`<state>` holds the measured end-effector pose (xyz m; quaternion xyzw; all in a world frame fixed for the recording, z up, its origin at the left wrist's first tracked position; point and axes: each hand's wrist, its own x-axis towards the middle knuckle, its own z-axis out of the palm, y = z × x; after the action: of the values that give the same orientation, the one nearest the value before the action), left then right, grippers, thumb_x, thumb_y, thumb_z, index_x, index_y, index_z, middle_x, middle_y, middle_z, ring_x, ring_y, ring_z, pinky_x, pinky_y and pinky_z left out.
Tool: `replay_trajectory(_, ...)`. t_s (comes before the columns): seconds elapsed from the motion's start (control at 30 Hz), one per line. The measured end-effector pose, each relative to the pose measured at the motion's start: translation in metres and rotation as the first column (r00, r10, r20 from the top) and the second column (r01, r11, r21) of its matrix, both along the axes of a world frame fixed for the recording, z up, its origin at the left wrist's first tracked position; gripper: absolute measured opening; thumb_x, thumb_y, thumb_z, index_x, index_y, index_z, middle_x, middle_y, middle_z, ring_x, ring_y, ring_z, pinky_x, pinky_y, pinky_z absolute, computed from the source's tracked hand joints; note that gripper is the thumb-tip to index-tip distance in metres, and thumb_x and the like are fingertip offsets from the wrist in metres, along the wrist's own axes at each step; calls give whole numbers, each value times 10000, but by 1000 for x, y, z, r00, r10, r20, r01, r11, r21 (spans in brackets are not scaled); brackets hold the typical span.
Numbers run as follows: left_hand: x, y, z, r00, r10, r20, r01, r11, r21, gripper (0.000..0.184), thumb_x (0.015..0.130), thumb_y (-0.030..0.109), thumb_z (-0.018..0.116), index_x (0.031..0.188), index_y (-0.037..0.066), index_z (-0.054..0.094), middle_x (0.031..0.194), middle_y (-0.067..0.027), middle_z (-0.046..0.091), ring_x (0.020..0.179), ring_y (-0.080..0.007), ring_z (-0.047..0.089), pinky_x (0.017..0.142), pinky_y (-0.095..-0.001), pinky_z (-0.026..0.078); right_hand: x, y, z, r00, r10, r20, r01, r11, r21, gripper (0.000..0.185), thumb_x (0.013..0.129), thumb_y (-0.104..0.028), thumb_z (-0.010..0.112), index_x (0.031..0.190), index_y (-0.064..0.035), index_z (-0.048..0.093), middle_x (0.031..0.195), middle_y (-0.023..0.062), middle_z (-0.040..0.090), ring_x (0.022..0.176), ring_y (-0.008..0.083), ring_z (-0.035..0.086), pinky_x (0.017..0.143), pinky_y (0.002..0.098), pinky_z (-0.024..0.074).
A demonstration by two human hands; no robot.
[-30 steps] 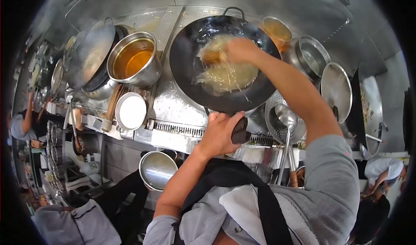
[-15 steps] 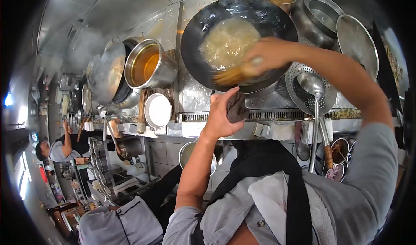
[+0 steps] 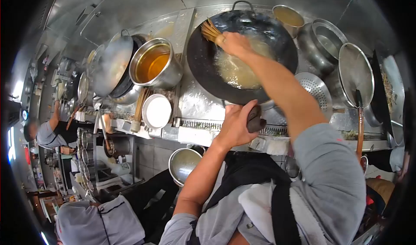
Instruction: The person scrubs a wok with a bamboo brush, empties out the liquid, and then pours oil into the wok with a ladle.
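A large black wok (image 3: 199, 78) sits on the steel range, with cloudy, foamy liquid (image 3: 240, 74) pooled in its bottom. My right hand (image 3: 236, 43) is closed around a bamboo wok brush (image 3: 209, 30), whose bristles press on the wok's far left wall. At the near rim, my left hand (image 3: 236, 126) is wrapped round a folded dark cloth (image 3: 256, 120), fingers toward the wok's near handle. That handle is mostly hidden by the hand.
Left of the wok stand a pot of amber liquid (image 3: 151, 65), a white bowl (image 3: 157, 111) and a steaming pan (image 3: 115, 67). A perforated skimmer (image 3: 314, 89), a mesh strainer (image 3: 356, 71) and steel pots (image 3: 318, 50) lie right. Another person (image 3: 52, 130) works far left.
My right hand has swept the brush from the wok's near side to its far left wall. My left hand keeps its hold at the near rim. The camera view has shifted slightly.
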<state>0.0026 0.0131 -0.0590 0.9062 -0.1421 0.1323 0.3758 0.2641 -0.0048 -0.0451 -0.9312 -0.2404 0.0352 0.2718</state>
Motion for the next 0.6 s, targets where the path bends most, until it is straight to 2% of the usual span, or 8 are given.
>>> replay_trajectory(0.07,1,6,-1,1000,-11,22,11,1000,19,877,565,190,836,1363,67,494,966,-146,650,910,-330,579,908,-415,369,-6,9,7,989,-113,-93,122,988,97,431,928,-404,472,1108,-77,688,1055,195,709,1011,416,666,894,502,516)
replay_trajectory(0.13,2,6,-4,999,-24,48,23,999,24,876,571,196,837,1365,65,491,959,-146,647,906,-326,577,900,-415,370,-47,-8,-13,995,97,-34,-98,994,-38,401,938,-392,462,1096,-108,697,1055,191,710,1008,415,667,888,506,518)
replay_trajectory(0.2,0,10,-4,997,-39,60,38,999,22,867,578,205,839,1361,61,495,951,-142,644,904,-322,572,887,-418,370,-96,-68,-7,939,336,74,-340,939,45,388,865,-394,645,1157,-140,677,997,211,704,944,394,687,842,496,538)
replay_trajectory(0.33,0,9,-8,998,-39,56,37,999,23,894,568,203,845,1376,64,489,978,-141,644,923,-335,566,920,-426,368,-71,-131,67,896,444,-17,-337,652,-679,324,828,-360,669,1048,-133,739,916,186,708,893,371,705,789,499,558)
replay_trajectory(0.4,-3,9,-5,997,-56,51,55,998,17,915,555,205,856,1380,64,486,985,-143,642,934,-337,566,933,-426,367,-7,-101,76,898,435,-66,-307,512,-802,343,807,-322,658,1006,-56,745,960,192,722,896,361,709,796,480,567)
replay_trajectory(0.43,-1,10,-2,997,-49,61,49,999,8,926,548,206,861,1382,64,484,988,-144,642,939,-338,565,939,-426,367,29,-83,59,922,368,121,-180,683,-708,341,789,-301,658,1014,-59,744,965,209,722,910,365,709,804,470,569)
replay_trajectory(0.5,-3,10,-3,998,-41,54,40,999,15,944,532,210,873,1380,62,486,982,-137,642,948,-333,566,942,-424,367,57,-44,43,996,66,62,-21,832,-554,344,797,-310,651,1005,-53,743,960,218,717,922,378,704,814,470,567)
replay_trajectory(0.6,-3,12,0,997,-48,60,45,998,49,915,539,218,867,1362,54,501,954,-118,637,921,-311,575,927,-417,369,0,-46,1,987,109,116,-52,911,-409,346,837,-329,620,1035,-67,730,1002,217,713,931,385,699,825,480,561)
